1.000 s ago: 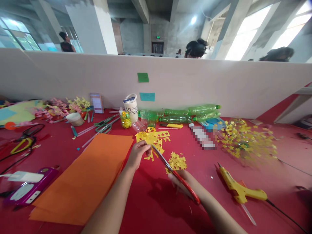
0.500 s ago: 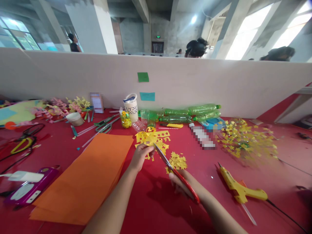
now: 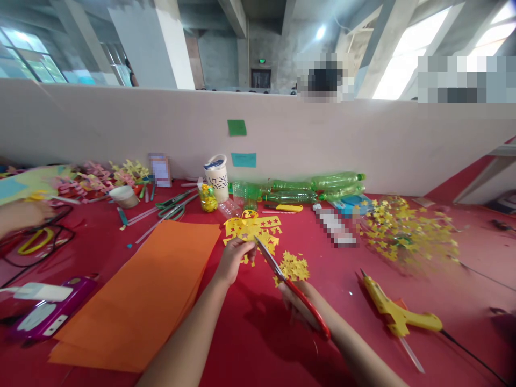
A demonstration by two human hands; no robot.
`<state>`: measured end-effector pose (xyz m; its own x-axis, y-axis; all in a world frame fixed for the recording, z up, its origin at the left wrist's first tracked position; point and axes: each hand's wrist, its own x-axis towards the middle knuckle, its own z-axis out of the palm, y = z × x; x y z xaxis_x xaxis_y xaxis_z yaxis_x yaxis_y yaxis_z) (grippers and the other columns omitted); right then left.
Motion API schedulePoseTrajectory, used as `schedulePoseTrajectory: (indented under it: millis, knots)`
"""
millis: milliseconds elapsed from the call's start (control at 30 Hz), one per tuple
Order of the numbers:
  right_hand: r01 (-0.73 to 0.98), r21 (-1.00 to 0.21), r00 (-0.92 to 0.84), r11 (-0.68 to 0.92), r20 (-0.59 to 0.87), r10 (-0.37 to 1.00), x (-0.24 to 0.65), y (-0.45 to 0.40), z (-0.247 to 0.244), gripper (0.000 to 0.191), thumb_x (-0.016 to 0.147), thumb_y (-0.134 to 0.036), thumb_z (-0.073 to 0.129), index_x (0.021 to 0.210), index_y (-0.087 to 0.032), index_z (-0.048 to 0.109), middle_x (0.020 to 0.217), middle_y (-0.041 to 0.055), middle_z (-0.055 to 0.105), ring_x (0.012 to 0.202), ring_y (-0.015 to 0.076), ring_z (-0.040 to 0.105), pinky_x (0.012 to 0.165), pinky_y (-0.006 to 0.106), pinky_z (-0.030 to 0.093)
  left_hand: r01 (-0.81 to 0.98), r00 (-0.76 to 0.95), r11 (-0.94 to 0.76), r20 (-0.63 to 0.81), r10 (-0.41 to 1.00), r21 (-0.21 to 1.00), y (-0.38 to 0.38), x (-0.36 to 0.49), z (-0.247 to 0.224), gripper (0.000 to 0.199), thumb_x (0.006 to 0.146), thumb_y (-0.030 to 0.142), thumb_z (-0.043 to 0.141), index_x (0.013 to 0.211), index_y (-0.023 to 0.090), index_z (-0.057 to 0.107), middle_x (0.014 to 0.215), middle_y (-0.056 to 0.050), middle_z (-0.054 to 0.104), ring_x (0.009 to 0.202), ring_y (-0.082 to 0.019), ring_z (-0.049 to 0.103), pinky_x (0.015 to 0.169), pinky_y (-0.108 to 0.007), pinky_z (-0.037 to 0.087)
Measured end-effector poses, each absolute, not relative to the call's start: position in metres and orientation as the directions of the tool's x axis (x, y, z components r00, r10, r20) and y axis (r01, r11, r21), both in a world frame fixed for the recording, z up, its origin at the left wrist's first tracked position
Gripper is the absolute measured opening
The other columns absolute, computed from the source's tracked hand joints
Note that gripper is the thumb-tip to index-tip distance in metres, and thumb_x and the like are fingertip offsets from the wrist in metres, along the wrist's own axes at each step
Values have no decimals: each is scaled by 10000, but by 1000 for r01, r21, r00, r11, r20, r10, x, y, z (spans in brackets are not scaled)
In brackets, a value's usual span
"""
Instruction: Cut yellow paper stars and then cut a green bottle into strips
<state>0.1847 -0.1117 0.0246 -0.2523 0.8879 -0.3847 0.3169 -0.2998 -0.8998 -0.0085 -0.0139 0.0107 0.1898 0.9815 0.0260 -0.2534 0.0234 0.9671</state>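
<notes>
Near the middle of the red table [image 3: 250,344], my left hand [image 3: 234,258] is closed, with thumb and fingers pinched on a small yellow paper piece at the scissor tips. My right hand [image 3: 300,301] is wrapped round red-handled scissors [image 3: 304,301], whose blades point up and left to my left fingertips. Beyond my left hand lie yellow paper sheets with star-shaped cutouts [image 3: 270,221]. A pile of small yellow stars [image 3: 294,266] sits just above my right hand. Orange paper sheets [image 3: 141,285] are stacked to the left of my left forearm.
A yellow glue gun [image 3: 387,309] lies at right, below a yellow star bunch [image 3: 403,231]. Green bottles [image 3: 290,197] and a white cup [image 3: 216,180] stand or lie along the partition [image 3: 161,115]. A purple power strip [image 3: 52,312] is at left. Another person's hand [image 3: 24,215] is at far left.
Another person's hand has come in at the far left, over the cables and yellow-handled tool there. My hands and the scissors have barely moved.
</notes>
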Motion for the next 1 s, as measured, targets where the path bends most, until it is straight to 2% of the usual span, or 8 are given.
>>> schedulePoseTrajectory:
  millis: [267, 533, 733, 1000]
  knots:
    - [317, -898, -241, -305, -387, 890, 185, -112, 25, 580, 784, -721, 515, 578, -184, 440, 415, -64, 389, 339, 49, 336, 372, 183, 243, -265, 178, 26, 22, 984, 964, -12, -10, 8, 210, 755, 296, 651, 608, 148, 623, 573, 2, 587, 528, -102, 519, 543, -236, 403]
    - [347, -883, -199, -316, -398, 896, 185, -110, 26, 575, 753, -717, 546, 567, -182, 449, 425, -53, 419, 329, 58, 382, 352, 176, 268, -295, 149, -1, 47, 988, 956, -12, -11, 9, 185, 772, 291, 641, 649, 153, 634, 600, -5, 613, 546, -111, 542, 554, -236, 420]
    - [347, -876, -216, -335, -422, 881, 186, -110, 28, 561, 745, -702, 571, 571, -186, 438, 443, -55, 407, 341, 57, 360, 337, 178, 251, -321, 59, -35, 57, 997, 946, -9, -11, 10, 154, 749, 298, 657, 674, 174, 607, 610, 16, 598, 556, -112, 546, 570, -234, 430]
    - [378, -880, -273, -286, -402, 874, 187, -110, 32, 502, 818, -635, 543, 633, -171, 492, 475, -46, 469, 375, 62, 405, 391, 182, 300, -199, 102, -65, 86, 991, 978, -8, -15, 12, 181, 786, 311, 608, 665, 180, 579, 603, 21, 573, 559, -110, 523, 573, -236, 421]
